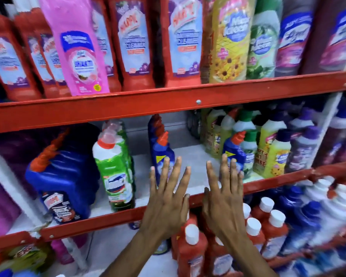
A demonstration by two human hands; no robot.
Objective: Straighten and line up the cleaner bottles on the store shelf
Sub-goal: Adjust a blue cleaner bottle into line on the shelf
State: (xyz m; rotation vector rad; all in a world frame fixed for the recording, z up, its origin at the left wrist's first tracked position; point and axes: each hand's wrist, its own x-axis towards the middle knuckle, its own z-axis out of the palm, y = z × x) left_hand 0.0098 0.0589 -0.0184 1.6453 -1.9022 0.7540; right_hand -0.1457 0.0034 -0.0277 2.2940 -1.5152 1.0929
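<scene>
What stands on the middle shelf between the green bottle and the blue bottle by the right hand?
In the head view, one blue bottle with a red cap stands between the green bottle and the blue bottle; otherwise bare white shelf.

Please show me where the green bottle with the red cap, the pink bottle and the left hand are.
Green plastic bottle with red cap (119, 174): head view, front label.
Tall pink plastic bottle (79, 52): head view, front label.
Left hand (166, 204): head view, back of the hand.

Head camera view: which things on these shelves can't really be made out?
- Blue bottle: lower label hidden behind the left hand.
- Second blue bottle: base covered by the right hand.
- Upper shelf red bottles: small print lost to motion blur.
- Purple bottles: cut off by the right edge.
</scene>
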